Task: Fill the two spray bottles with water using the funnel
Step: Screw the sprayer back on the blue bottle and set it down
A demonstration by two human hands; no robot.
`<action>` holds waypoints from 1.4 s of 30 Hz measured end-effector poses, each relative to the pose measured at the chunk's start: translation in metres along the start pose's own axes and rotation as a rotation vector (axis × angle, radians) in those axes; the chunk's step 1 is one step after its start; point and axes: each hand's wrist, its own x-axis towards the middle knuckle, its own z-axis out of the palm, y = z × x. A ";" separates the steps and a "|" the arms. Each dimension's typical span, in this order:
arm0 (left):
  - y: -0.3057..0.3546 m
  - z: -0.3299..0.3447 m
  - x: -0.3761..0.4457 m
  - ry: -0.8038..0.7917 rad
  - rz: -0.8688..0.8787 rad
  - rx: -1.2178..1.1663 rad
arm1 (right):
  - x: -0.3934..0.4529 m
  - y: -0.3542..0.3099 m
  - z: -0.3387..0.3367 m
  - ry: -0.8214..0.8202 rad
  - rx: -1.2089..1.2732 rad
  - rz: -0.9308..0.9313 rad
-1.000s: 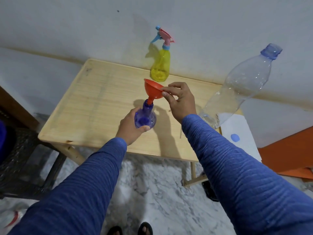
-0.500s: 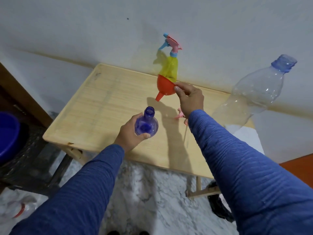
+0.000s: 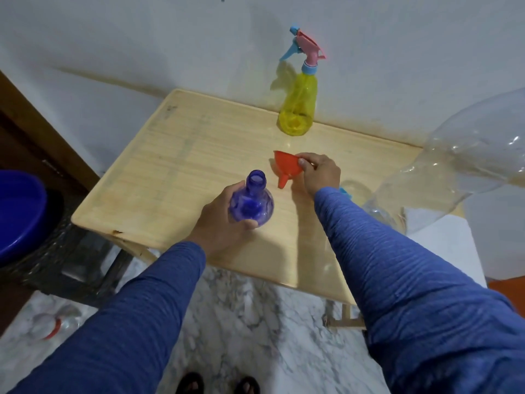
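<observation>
- The left hand wraps its fingers round the belly of the blue bottle, which stands uncapped at the centre of the frame on the table.
- The right hand pinches the rim of the orange funnel, just right of the blue bottle; its spout points down and left, close to the tabletop, though I cannot tell whether it touches.
- The bottle looks like thin, light plastic, probably heavier if it holds water; a hold round the belly suits it, since squeezing hard could push water out.
- The funnel seems stiff and very light; the rim is the natural hold.
- The yellow spray bottle, its pink and blue trigger head on, stands upper centre by the wall.
- A large clear plastic bottle fills the right edge, crowding the right arm.
- A blue tub sits at the left edge, off the table.
</observation>
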 end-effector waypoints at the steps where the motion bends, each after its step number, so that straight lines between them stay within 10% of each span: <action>1: -0.001 0.000 0.000 0.003 0.007 0.008 | 0.000 0.002 0.001 -0.001 -0.001 0.003; 22: 0.002 0.000 -0.001 0.011 0.016 0.022 | -0.038 0.027 -0.007 0.133 -0.525 0.356; 33: -0.005 0.000 -0.003 0.006 0.076 0.002 | -0.041 -0.038 -0.041 0.450 0.185 0.261; 42: -0.004 0.000 -0.003 0.005 0.057 -0.015 | -0.058 -0.126 -0.047 0.381 0.700 0.068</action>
